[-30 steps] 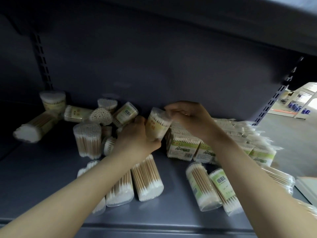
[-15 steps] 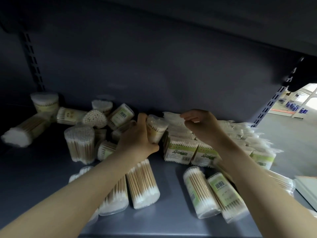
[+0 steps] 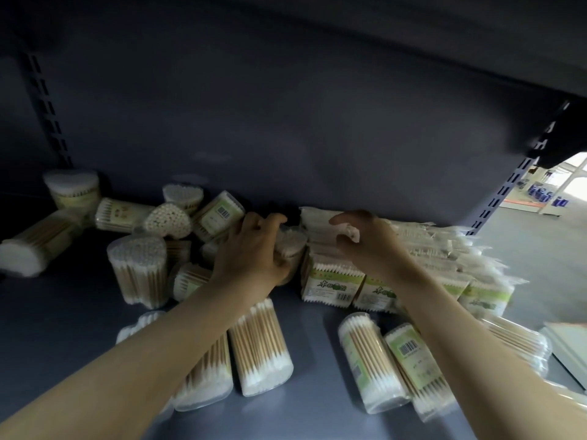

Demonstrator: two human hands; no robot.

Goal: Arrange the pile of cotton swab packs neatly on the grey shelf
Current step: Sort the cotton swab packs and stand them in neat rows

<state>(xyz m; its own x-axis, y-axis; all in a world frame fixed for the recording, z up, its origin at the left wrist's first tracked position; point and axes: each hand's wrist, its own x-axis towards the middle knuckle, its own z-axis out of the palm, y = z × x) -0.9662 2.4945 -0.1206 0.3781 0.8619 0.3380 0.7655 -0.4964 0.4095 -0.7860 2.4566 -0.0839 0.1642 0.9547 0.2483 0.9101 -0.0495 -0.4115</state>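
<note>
Left hand (image 3: 251, 249) around swab pack (image 3: 290, 246)

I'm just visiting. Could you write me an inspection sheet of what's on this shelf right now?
Surface: grey shelf, dim.
Job's things: heart-shaped tubs scattered left, some upright, some tipped; flat packs rowed at the back right.
Clutter: tubs lying at the front.
Hands: left hand grips a tub; right hand curled over the flat packs, grip unclear.
Cables: nothing seen.
Surroundings: slotted upright, bright floor beyond.
</note>
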